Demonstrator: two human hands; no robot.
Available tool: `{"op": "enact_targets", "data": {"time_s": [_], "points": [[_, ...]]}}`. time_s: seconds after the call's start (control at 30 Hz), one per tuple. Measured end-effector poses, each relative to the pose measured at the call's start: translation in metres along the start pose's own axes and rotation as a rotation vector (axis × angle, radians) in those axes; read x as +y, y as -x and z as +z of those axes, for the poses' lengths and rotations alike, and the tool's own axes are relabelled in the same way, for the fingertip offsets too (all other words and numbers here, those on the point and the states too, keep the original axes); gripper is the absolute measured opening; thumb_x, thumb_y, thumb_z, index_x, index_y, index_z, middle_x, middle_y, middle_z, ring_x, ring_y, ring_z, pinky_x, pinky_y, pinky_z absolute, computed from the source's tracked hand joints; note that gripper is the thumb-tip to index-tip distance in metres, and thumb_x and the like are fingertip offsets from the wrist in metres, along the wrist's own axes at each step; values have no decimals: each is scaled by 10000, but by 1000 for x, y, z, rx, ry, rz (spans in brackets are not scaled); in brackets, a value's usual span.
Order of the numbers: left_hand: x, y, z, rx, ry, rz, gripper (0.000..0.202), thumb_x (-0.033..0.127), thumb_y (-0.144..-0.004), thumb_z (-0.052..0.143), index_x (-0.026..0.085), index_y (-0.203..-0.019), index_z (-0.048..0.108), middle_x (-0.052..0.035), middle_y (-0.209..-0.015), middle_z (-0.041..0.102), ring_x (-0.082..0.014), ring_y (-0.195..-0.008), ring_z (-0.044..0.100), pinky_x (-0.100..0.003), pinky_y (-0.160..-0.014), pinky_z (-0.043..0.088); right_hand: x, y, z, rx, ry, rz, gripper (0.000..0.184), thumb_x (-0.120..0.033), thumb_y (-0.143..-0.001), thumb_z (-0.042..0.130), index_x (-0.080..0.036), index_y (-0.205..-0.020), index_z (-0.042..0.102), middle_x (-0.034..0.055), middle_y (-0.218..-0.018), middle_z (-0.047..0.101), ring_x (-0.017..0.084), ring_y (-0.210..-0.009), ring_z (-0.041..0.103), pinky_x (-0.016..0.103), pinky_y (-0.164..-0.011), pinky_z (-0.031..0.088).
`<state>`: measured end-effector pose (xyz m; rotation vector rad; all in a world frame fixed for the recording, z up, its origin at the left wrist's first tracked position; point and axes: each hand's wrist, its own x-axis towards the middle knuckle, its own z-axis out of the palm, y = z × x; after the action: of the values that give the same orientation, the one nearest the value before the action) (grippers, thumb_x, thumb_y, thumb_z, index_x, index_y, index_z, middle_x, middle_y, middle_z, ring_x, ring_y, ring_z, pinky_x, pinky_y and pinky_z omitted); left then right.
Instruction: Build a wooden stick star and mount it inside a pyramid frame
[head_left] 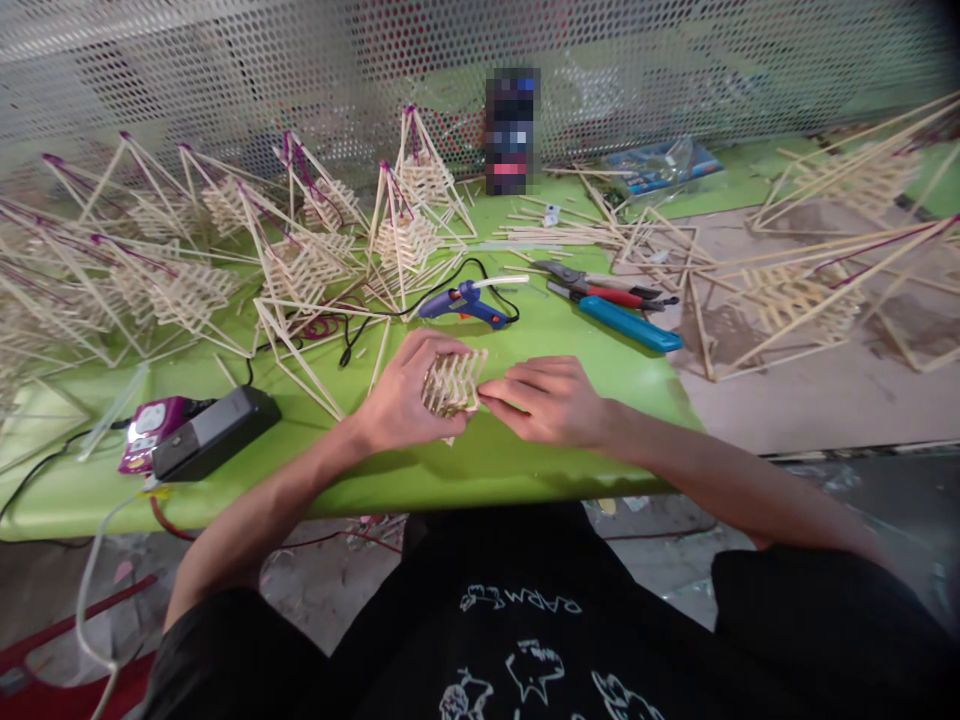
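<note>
My left hand point(409, 395) is wrapped round a small lattice of stacked wooden sticks point(454, 382), thumb along its near side and fingers on the far side. From the right, my right hand point(546, 400) reaches in with thumb and forefinger pinched together at the lattice's right edge. Whatever lies between those fingertips is too small to make out. Just beyond the hands, a blue glue gun point(466, 302) rests on its side with a white glue stick in its back. Pliers with a red handle point(600, 290) and a blue utility knife point(630, 325) lie to the right.
Several stick pyramids point(405, 235) with purple string crowd the back left of the green table point(360, 490). Loose sticks point(555, 235) lie behind the glue gun. A power strip point(157, 435) and grey box point(217, 435) sit front left. More frames point(802, 300) stand on a board right.
</note>
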<state>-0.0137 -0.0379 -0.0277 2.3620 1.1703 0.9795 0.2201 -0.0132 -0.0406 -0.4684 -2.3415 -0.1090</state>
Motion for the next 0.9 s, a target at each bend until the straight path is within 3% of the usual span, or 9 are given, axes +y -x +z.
{"op": "enact_targets", "data": {"time_s": [0.4,0.57,0.73,0.9], "points": [[-1,0,-3,-33,-6,20,655,198,-637,768,199,-1258,562,-93,-1179,611,-269,-1129,607,-456,-992,543,14,3,-13,112,-11,-89,66,-204,-877,671,-253,-918,686,-58,-615,635,97,-524,518,252,-544,440],[-1,0,-4,-68,-12,31,672,191,-630,763,208,-1270,560,-96,-1196,605,-273,-1133,609,-462,-985,548,29,0,-18,5,-4,-28,105,-231,-888,632,-275,-805,679,-21,-666,671,132,-574,566,282,-563,465],[-3,2,-3,-103,-14,72,683,194,-640,753,209,-1293,553,-106,-1226,590,-278,-1156,606,-466,-999,548,35,-3,-19,5,-49,-54,112,-180,-890,591,-242,-811,642,-9,-686,664,126,-583,545,271,-570,439],[-2,3,-3,-134,-6,75,726,192,-655,739,224,-1344,511,-99,-1240,605,-280,-1146,614,-463,-978,560,37,-4,-22,-261,-33,3,173,-195,-919,510,-229,-767,586,-9,-661,623,130,-573,497,287,-577,354]]}}
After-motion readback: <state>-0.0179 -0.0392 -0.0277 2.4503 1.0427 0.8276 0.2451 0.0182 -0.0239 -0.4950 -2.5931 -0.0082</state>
